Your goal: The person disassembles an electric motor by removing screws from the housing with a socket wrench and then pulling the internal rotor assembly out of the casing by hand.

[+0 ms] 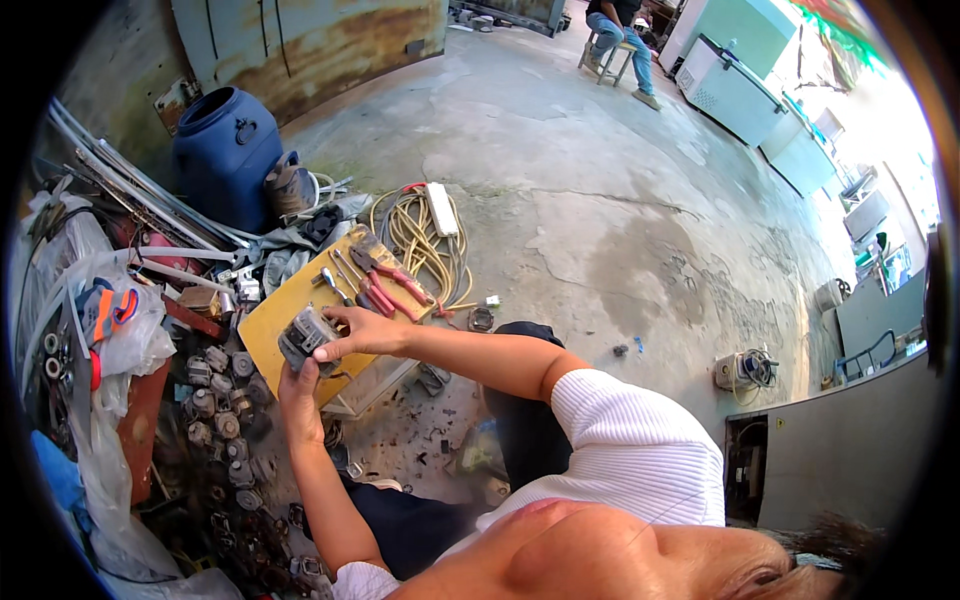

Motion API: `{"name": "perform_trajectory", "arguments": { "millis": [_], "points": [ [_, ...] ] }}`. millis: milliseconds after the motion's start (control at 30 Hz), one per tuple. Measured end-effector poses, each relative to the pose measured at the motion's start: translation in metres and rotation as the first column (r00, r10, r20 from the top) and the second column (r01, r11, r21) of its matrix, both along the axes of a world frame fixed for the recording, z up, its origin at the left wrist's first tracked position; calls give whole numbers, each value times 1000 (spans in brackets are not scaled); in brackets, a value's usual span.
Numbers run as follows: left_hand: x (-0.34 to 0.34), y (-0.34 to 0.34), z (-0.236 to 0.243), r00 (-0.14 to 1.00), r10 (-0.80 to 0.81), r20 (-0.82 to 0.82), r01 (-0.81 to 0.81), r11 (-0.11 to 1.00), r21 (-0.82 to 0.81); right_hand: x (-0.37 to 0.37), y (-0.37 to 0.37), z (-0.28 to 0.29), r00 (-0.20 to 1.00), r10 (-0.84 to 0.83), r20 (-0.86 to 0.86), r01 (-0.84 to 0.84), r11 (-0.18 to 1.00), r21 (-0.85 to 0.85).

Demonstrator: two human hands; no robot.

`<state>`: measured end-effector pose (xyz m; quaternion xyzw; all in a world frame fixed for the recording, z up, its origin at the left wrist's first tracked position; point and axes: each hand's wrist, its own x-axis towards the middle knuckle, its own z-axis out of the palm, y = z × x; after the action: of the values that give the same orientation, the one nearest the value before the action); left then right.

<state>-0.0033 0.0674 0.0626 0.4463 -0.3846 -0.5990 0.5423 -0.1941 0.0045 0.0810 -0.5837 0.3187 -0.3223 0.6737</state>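
Observation:
Both hands hold a small grey, boxy electrical part (pixel 306 338) with a dark front, above a yellow board (pixel 262 325) on a small stand. My left hand (pixel 299 390) grips it from below and my right hand (pixel 358 333) grips its upper right side, the thumb on its near edge. Just beyond it on the board lie red-handled pliers (pixel 398 278), a red-handled screwdriver (pixel 372 296) and a metal driver with a dark handle (pixel 337 287). The part's exact kind cannot be made out.
Several similar grey parts (pixel 228 425) are heaped on the floor at the left. A coiled yellow cable (pixel 410 225) with a white power strip (pixel 440 209) lies beyond the board. A blue barrel (pixel 228 160) stands far left, and a person (pixel 625 40) sits on a stool at the back.

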Motion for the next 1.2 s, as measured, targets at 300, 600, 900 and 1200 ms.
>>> {"name": "perform_trajectory", "arguments": {
  "millis": [300, 600, 900, 1200],
  "points": [
    [-3, 1, 10, 997, 6, 83, -5, 1000, -5, -1, 5, 7, 997, 9, 70, -4, 998, -70],
    [-6, 1, 11, 998, -32, 55, 31, 999, 14, -10, 6, 11, 998, 60, 24, -58, 995, -77],
    [-23, 0, 18, 993, -60, 97, 60, 998, 5, -22, 10, 13, 983, -15, -181, -22, 979, -203],
    [-29, -7, 16, 992, -70, 102, 74, 997, -32, -27, 19, 23, 985, -71, -156, 28, 964, -264]
  ]
}}
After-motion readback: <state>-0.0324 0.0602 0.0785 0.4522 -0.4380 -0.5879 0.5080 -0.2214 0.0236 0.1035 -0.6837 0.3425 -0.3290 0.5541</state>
